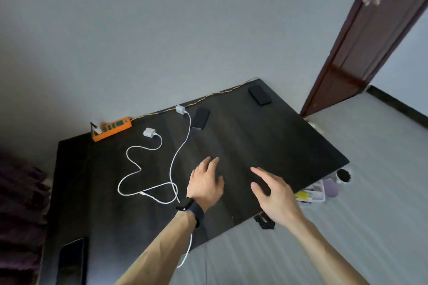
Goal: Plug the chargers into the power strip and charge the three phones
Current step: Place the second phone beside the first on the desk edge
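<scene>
An orange power strip (111, 128) lies at the far left edge of the dark table (266, 146), with one white plug in its left end. Two white chargers lie loose: one (149, 133) near the strip, another (181, 109) further right, each trailing a white cable (132, 164). Three dark phones lie flat: one (201, 118) beside the second charger, one (259, 95) at the far right corner, one (71, 261) at the near left. My left hand (206, 183) hovers open over the table by the cable ends. My right hand (271, 194) hovers open to its right. Neither holds anything.
The strip's orange cord (220, 93) runs along the back edge by the grey wall. A brown door (361, 37) stands at the right. On the floor by the table's right edge sit a white bin (315, 192) and small dark items. A dark fabric mass (20, 203) lies left.
</scene>
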`<state>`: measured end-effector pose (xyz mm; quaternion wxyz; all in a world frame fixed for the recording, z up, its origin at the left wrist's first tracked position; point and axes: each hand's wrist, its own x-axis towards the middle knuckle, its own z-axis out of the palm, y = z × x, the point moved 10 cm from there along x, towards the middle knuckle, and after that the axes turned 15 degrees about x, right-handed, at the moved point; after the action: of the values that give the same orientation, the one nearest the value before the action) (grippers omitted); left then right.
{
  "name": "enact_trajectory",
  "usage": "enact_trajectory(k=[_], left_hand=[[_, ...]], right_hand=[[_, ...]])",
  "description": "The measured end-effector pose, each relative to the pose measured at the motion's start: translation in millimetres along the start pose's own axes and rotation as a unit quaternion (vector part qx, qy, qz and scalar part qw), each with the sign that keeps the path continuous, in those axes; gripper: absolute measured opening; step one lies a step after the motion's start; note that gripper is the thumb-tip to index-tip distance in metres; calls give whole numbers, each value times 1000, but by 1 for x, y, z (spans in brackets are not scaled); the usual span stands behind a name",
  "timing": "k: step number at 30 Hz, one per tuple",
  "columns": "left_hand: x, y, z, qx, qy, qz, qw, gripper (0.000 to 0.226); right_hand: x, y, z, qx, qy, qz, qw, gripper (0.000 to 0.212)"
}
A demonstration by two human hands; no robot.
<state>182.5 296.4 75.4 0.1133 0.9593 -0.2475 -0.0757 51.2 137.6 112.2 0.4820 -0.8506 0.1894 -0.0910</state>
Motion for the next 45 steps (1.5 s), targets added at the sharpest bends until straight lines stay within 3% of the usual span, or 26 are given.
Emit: enact_trajectory(k=[4,10,17,23,28,32,38,42,45], left_hand=[[32,60,8,-5,-3,-12,1000,59],[76,83,32,10,-32,-47,998,60],[142,47,63,26,-75,-98,992,59],[230,5,89,35,-109,-128,985,62],[289,-27,107,44,-121,-144,981,66],[323,-55,125,59,-127,-163,977,74],[356,-86,158,125,-177,-143,966,84],[334,-67,160,182,-114,-97,972,72],[317,-64,155,126,-60,-137,981,52]], right_hand=[[23,33,-68,-7,8,5,1000,44],[65,89,-101,-35,-19,35,999,46],[143,141,-64,-103,-124,89,983,54],[232,185,-27,-190,-204,160,947,62],[285,217,2,-272,-258,167,912,69],[284,246,35,-276,-301,215,887,74],[282,264,48,-286,-298,201,888,79],[280,265,49,-286,-303,212,884,79],[275,265,48,-285,-308,215,882,80]])
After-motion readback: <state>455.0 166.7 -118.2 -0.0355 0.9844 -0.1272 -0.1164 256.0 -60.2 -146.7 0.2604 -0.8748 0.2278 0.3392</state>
